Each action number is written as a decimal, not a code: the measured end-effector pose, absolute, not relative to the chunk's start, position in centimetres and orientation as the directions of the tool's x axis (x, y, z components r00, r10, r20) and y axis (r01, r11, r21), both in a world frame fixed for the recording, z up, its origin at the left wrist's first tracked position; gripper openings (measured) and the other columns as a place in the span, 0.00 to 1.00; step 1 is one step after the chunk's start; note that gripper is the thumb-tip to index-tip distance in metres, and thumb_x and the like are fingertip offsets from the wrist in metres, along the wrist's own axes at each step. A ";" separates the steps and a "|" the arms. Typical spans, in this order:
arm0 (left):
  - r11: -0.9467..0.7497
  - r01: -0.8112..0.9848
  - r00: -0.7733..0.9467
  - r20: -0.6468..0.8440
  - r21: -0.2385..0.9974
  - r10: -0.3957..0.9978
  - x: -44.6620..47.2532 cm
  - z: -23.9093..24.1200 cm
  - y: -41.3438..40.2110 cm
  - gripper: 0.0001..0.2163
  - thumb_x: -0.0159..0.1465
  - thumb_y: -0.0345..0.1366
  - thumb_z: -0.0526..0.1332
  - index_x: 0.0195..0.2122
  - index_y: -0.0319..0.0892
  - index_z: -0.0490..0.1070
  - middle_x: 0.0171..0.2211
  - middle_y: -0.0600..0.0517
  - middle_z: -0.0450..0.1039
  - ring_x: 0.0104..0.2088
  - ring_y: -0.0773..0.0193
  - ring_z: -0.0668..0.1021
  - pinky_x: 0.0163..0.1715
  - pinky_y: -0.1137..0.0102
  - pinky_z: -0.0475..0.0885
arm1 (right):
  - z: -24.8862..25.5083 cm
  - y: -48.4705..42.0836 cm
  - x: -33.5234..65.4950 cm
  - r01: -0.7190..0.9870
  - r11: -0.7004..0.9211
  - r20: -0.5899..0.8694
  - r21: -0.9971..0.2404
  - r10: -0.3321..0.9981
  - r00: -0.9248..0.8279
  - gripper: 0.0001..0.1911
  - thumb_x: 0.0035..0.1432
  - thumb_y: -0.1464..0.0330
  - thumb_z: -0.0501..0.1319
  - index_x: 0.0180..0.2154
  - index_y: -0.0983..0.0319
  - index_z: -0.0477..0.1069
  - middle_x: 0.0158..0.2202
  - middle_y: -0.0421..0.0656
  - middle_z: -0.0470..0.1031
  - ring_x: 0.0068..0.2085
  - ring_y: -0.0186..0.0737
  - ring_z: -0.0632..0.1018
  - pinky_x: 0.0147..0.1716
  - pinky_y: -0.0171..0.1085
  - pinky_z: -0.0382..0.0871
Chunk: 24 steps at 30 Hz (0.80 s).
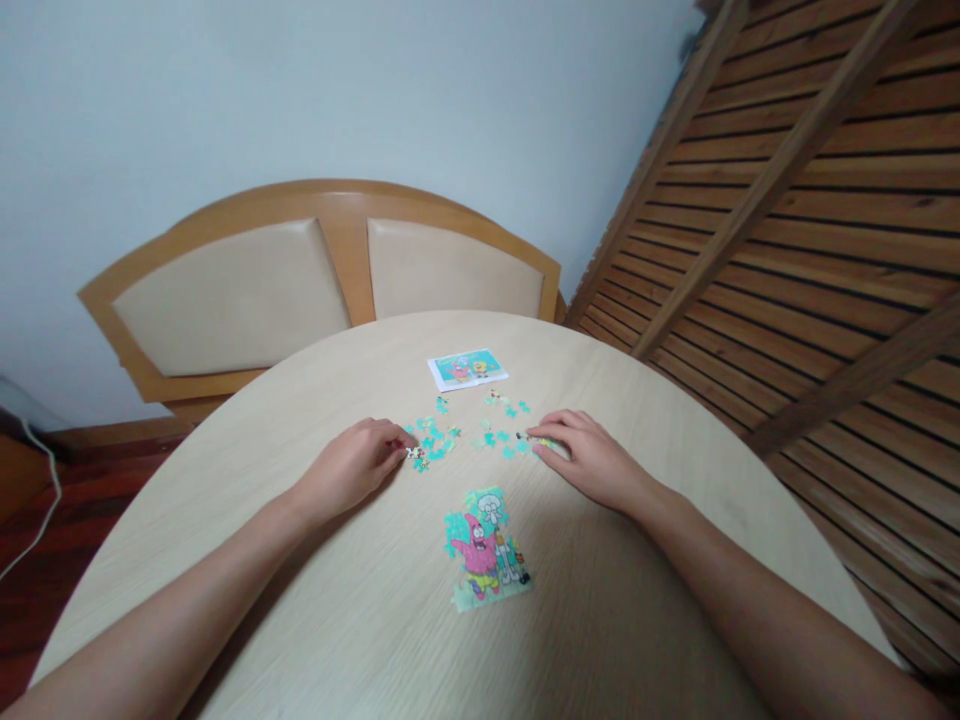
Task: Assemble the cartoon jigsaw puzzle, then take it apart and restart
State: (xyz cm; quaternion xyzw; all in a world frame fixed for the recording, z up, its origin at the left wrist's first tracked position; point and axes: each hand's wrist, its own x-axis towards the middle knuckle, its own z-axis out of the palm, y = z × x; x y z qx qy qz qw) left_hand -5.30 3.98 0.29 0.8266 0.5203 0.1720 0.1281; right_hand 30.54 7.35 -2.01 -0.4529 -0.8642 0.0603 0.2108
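From my remote seat I see a plain, pale blue-white wall [375, 90] filling the upper view. Against it stands an arched wooden frame [346, 235] with two cream padded panels [247, 300]; I think it is a bench back or headboard, though the table hides its lower part. The round, light-grained table [360, 640] spreads before me. To my right, a slatted wooden panel [750, 220] slants. At left I make out reddish-brown floor [67, 560] and a white cord [54, 490], under soft, dim light.
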 end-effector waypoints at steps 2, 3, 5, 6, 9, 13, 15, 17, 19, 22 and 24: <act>-0.434 0.809 0.405 0.160 0.396 0.900 -5.3 0.1 4.0 0.13 0.69 0.37 0.53 0.43 0.45 0.78 0.43 0.48 0.80 0.44 0.57 0.78 0.47 0.62 0.72 | -2.0 7.3 30.5 0.760 0.580 0.308 -0.294 0.810 -0.499 0.14 0.68 0.61 0.59 0.51 0.54 0.78 0.50 0.47 0.77 0.51 0.49 0.76 0.54 0.49 0.70; -0.436 0.807 0.404 0.165 0.398 0.900 -5.3 0.0 4.0 0.13 0.69 0.37 0.53 0.43 0.45 0.78 0.43 0.48 0.80 0.44 0.57 0.78 0.47 0.62 0.72 | -2.0 7.3 30.5 0.761 0.578 0.307 -0.294 0.811 -0.498 0.14 0.68 0.61 0.59 0.51 0.54 0.78 0.50 0.47 0.77 0.51 0.49 0.75 0.54 0.50 0.70; -0.433 0.809 0.399 0.170 0.398 0.901 -5.4 -0.1 4.1 0.13 0.69 0.37 0.53 0.43 0.44 0.78 0.43 0.48 0.80 0.44 0.57 0.78 0.47 0.61 0.72 | -1.9 7.2 30.5 0.760 0.578 0.306 -0.298 0.812 -0.498 0.14 0.68 0.61 0.59 0.51 0.54 0.78 0.50 0.47 0.77 0.51 0.49 0.75 0.54 0.50 0.70; -0.428 0.812 0.393 0.170 0.396 0.904 -5.5 -0.1 4.1 0.13 0.69 0.37 0.53 0.43 0.44 0.78 0.43 0.48 0.80 0.44 0.56 0.78 0.47 0.61 0.72 | -1.8 7.2 30.5 0.758 0.579 0.307 -0.300 0.811 -0.498 0.14 0.68 0.61 0.59 0.51 0.54 0.78 0.50 0.47 0.77 0.51 0.49 0.75 0.54 0.50 0.70; -0.401 0.829 0.367 0.163 0.390 0.916 -6.0 0.2 4.3 0.13 0.70 0.39 0.53 0.42 0.44 0.78 0.43 0.47 0.81 0.44 0.55 0.79 0.46 0.60 0.73 | -1.7 7.2 30.5 0.753 0.584 0.307 -0.302 0.808 -0.503 0.14 0.69 0.62 0.58 0.51 0.54 0.78 0.50 0.47 0.76 0.51 0.49 0.75 0.54 0.50 0.70; -0.299 0.881 0.263 0.147 0.367 0.954 -6.8 1.1 4.5 0.14 0.69 0.40 0.54 0.42 0.43 0.78 0.40 0.46 0.82 0.38 0.55 0.80 0.37 0.64 0.73 | -1.7 7.2 30.6 0.745 0.593 0.302 -0.306 0.803 -0.514 0.14 0.70 0.63 0.57 0.52 0.54 0.78 0.50 0.47 0.76 0.51 0.49 0.75 0.53 0.50 0.70; -0.255 0.896 0.221 0.133 0.365 0.966 -6.9 1.4 4.4 0.14 0.68 0.40 0.54 0.42 0.42 0.78 0.39 0.46 0.82 0.35 0.55 0.80 0.35 0.64 0.72 | -1.7 7.3 30.6 0.742 0.596 0.301 -0.305 0.800 -0.519 0.14 0.70 0.64 0.57 0.52 0.54 0.78 0.50 0.48 0.76 0.51 0.49 0.75 0.53 0.49 0.70; -0.268 0.888 0.238 0.124 0.375 0.963 -6.7 1.4 4.3 0.14 0.68 0.42 0.55 0.43 0.42 0.78 0.41 0.46 0.81 0.36 0.55 0.80 0.37 0.64 0.72 | -1.8 7.3 30.7 0.741 0.599 0.302 -0.304 0.798 -0.521 0.15 0.70 0.64 0.56 0.52 0.54 0.78 0.50 0.48 0.76 0.51 0.49 0.75 0.53 0.49 0.70; -0.320 0.869 0.293 0.127 0.378 0.948 -6.2 1.2 4.1 0.14 0.68 0.44 0.57 0.45 0.44 0.78 0.43 0.47 0.80 0.40 0.54 0.80 0.40 0.63 0.73 | -1.9 7.4 30.7 0.738 0.601 0.304 -0.305 0.796 -0.523 0.15 0.70 0.65 0.56 0.52 0.55 0.78 0.50 0.48 0.76 0.51 0.49 0.75 0.53 0.50 0.70; -0.395 0.839 0.368 0.145 0.374 0.918 -5.7 0.5 4.0 0.14 0.69 0.45 0.57 0.46 0.45 0.78 0.45 0.46 0.79 0.44 0.54 0.79 0.45 0.62 0.73 | -1.8 7.4 30.8 0.732 0.609 0.311 -0.306 0.790 -0.528 0.15 0.71 0.66 0.54 0.52 0.55 0.77 0.50 0.48 0.76 0.51 0.49 0.75 0.53 0.50 0.71; -0.422 0.823 0.394 0.153 0.380 0.906 -5.6 0.1 4.1 0.14 0.70 0.44 0.56 0.44 0.45 0.78 0.45 0.46 0.78 0.45 0.55 0.79 0.47 0.62 0.73 | -1.7 7.3 30.8 0.725 0.616 0.314 -0.310 0.786 -0.533 0.16 0.71 0.67 0.53 0.51 0.57 0.77 0.50 0.48 0.77 0.51 0.49 0.75 0.53 0.50 0.71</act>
